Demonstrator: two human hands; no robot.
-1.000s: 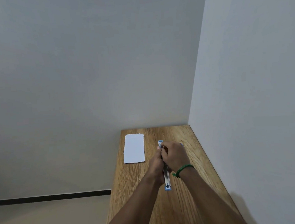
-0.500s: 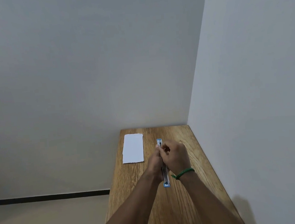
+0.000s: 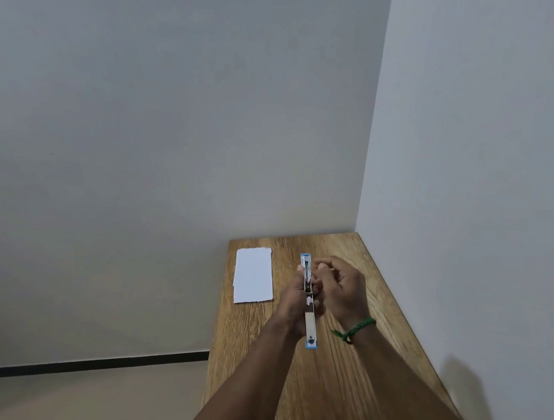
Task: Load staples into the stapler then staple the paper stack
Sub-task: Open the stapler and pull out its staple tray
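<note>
I judge I'm at the loading step: my left hand grips the stapler, which is swung open lengthwise above the worktop. My right hand sits at its three o'clock with fingers curled; I cannot tell whether they pinch staples. The paper stack lies at ten o'clock, seemingly unstapled. The staple channel is too small to read.

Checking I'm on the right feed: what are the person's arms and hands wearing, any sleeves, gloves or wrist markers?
The left forearm and right forearm are bare, with no sleeves in view. Neither the left hand nor the right hand wears a glove. The only thing worn is a green cord bracelet on the right wrist, with a short knotted tail. No watch or ring shows.
</note>
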